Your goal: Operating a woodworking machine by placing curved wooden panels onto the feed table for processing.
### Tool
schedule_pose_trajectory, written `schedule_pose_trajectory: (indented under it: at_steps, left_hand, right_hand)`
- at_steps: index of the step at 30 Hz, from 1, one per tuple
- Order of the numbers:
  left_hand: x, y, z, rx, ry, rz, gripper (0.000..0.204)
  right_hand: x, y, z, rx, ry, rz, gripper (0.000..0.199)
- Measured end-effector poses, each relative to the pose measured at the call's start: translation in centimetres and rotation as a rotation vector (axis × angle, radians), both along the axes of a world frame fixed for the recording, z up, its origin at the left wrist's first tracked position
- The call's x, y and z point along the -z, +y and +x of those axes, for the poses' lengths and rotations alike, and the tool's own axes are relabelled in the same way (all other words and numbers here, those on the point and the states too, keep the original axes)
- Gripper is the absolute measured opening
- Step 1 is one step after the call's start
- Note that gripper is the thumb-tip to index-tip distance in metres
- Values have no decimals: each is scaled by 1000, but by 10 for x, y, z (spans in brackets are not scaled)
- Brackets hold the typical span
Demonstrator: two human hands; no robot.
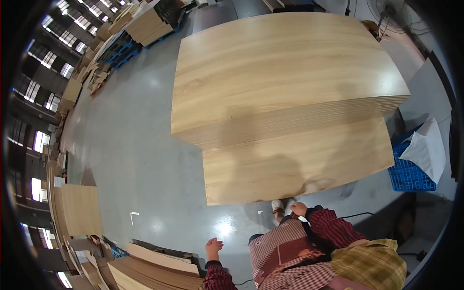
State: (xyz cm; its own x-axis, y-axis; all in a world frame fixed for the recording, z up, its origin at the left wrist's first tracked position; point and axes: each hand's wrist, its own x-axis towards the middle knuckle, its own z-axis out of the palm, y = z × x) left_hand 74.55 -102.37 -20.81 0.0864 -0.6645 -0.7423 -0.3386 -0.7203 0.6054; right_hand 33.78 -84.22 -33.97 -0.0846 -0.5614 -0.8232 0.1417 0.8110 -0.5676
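My left hand (pixel 213 248) hangs over the grey floor to the left of my body, fingers loosely parted, holding nothing visible. My right hand (pixel 298 209) is in front of my body, just off the near edge of the stacked panels, with its fingers curled in; what they hold, if anything, is too small to make out. Before me lies a large stack of wood-grain panels (pixel 290 63). A lower panel (pixel 295 169) of the same pale wood juts out toward me from under the layered edges, with my shadow across it.
On the right stands a blue plastic basket (pixel 411 169) with a white sheet (pixel 427 147) over it. More boards (pixel 150 270) lie at the lower left, near an upright panel (pixel 81 210). Cardboard stacks (pixel 147 26) on blue pallets and a fan (pixel 386 12) are farther off.
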Motion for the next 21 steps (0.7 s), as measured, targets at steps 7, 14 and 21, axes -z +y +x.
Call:
schedule_pose_trajectory:
  at_steps: [7, 14, 21]
  left_hand:
    - [149, -140, 82, 92, -92, -66, 24]
    - [196, -216, -81, 241, -37, 21, 25]
    - [224, -244, -103, 310, -15, -1, 26]
  right_hand:
    - [53, -75, 32, -109, 84, -304, 22]
    - [133, -15, 13, 757, 160, 475, 58]
    - [149, -50, 3, 1486, -17, 98, 45]
